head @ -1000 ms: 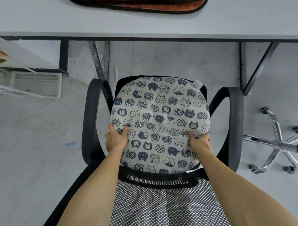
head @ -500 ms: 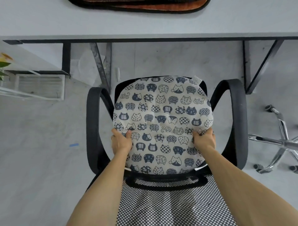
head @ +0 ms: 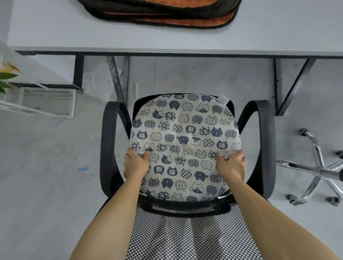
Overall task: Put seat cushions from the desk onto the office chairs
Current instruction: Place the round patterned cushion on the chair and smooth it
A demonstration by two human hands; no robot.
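Left grip [head: 136, 164], right grip [head: 232, 166]: cat-print cushion [head: 185, 141]

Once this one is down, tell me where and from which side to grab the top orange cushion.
After the left hand and right hand release the cat-print cushion, take the top orange cushion by its black-trimmed near rim, reaching from the desk's front edge, fingers slid under. It lies flat on a stack, so only that rim gives an edge.

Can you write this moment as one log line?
cushion: on chair seat | left hand: grips cushion | right hand: grips cushion | desk: orange cushions
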